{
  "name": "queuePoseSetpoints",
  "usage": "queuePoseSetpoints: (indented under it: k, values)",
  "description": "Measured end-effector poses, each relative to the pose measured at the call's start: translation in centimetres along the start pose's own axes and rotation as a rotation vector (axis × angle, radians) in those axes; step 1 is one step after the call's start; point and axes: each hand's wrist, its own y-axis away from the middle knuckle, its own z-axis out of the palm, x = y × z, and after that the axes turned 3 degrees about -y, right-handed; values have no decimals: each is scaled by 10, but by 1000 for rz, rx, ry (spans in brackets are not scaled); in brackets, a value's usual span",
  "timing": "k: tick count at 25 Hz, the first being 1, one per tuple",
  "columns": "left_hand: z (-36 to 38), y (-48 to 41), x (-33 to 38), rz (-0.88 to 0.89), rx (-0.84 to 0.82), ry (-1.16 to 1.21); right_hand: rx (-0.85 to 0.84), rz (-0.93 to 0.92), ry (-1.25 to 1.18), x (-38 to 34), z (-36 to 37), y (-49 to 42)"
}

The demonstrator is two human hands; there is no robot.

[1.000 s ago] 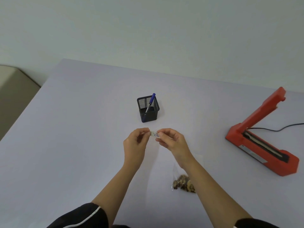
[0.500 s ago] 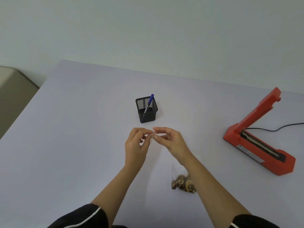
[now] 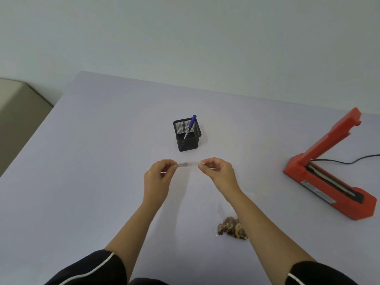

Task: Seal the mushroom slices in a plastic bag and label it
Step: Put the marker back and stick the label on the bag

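Observation:
A small white label strip (image 3: 188, 164) with dark writing on its left part is stretched between my two hands above the table. My left hand (image 3: 158, 177) pinches its left end and my right hand (image 3: 219, 172) pinches its right end. A clear plastic bag with brown mushroom slices (image 3: 231, 227) lies flat on the table below my right forearm, which hides part of it.
A black mesh pen holder (image 3: 186, 133) with a blue pen (image 3: 191, 124) stands just beyond my hands. A red heat sealer (image 3: 329, 171) with its arm raised sits at the right, its black cable (image 3: 349, 161) running off the right edge. The table's left edge runs diagonally.
My hands have drawn apart. The label, pinched close between the fingertips half a second ago, now spans the gap between them at full length.

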Motion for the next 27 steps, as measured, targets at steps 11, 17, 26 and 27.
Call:
queuePoseSetpoints:
  k: [11,17,26,27]
  values:
    - [-26,-9,-19,-245,-44,-16,-30,34,850,42,35,-40]
    - [21,-1,0,-241,-182,31,123,-72,628,45,-31,-12]
    - [128,41,20,-129,-673,-154,294,163,422,106,-133,51]
    - [135,43,19,-126,-674,-187,287,145,413,109,-133,51]
